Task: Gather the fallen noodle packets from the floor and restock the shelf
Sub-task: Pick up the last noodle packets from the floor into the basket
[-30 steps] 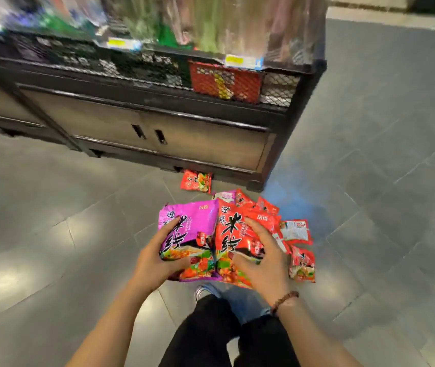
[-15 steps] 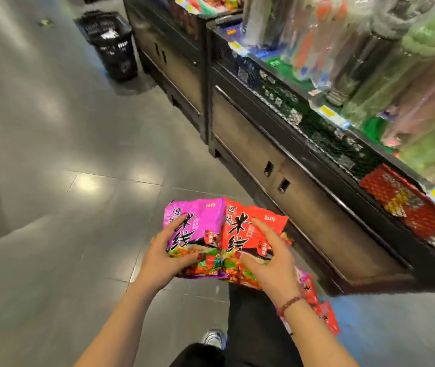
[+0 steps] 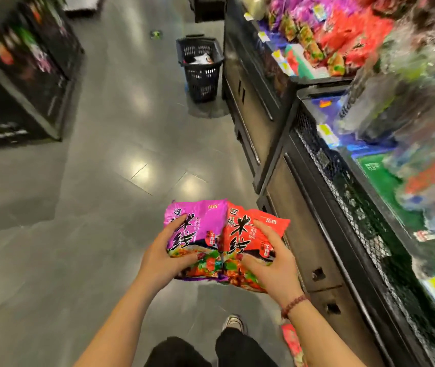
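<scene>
Since the earlier frames the view has swung from the base of the shelf unit to a look down the aisle, while the packets have stayed in both hands in front of the body. Head view: the left hand (image 3: pixel 163 256) is closed on the purple noodle packet (image 3: pixel 196 226), thumb across the lower printed face and fingers spread over the left edge. The right hand (image 3: pixel 272 260) is closed on the red noodle packet (image 3: pixel 248 235), fingers lying over its upper right part and thumb on the lower face. The two packets sit side by side, touching along their inner edges, and further packets are stacked beneath them; the count cannot be told. A beaded bracelet (image 3: pixel 294 304) circles the right wrist. The bundle hangs above the grey tiled floor (image 3: pixel 91 247), just left of the dark shelf unit (image 3: pixel 325 234), whose mesh front runs along the right side. The goods on the shelf are blurred; red and purple packs (image 3: pixel 343 30) show further along the same row. One red packet on the floor (image 3: pixel 291 340) lies beside the base of the unit, below the right forearm. A black shopping basket (image 3: pixel 200 67) stands in the aisle ahead, close to the shelving. A shoe (image 3: pixel 233 323) and dark trousers (image 3: pixel 237 350) show at the bottom edge.
</scene>
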Demonstrator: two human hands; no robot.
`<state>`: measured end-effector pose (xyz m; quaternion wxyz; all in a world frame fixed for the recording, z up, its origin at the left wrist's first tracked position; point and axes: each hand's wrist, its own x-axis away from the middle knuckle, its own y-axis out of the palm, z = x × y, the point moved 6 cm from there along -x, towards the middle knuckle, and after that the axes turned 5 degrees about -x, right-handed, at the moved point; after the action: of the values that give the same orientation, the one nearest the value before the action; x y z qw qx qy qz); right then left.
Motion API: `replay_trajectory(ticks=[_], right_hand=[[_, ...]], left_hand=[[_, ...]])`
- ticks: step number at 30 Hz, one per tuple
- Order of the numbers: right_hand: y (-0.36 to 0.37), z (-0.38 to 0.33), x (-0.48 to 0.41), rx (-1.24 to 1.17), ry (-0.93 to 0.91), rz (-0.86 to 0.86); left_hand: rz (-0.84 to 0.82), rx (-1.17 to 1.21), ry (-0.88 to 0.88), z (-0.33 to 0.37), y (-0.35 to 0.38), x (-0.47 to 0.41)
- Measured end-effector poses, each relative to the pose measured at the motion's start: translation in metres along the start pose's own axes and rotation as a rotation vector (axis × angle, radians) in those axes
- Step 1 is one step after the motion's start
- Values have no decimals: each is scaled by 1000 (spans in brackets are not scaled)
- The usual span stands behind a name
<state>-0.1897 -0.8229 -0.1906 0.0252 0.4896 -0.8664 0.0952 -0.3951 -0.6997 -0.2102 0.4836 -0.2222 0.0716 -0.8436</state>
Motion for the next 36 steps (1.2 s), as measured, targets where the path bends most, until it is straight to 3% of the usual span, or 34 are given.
replay_trajectory(ticks=[6, 11, 21, 36], right_hand=[[22, -24, -95, -73, 41, -110], [55, -35, -186, -91, 59, -148], [139, -91, -390, 2, 13, -138], [234, -130, -686, -8, 20, -179]], left_hand=[[115, 10, -25, 21, -28, -72], [92, 20, -37, 32, -56, -160], [54, 138, 8, 83, -152, -365], [154, 48, -20, 124, -249, -648]])
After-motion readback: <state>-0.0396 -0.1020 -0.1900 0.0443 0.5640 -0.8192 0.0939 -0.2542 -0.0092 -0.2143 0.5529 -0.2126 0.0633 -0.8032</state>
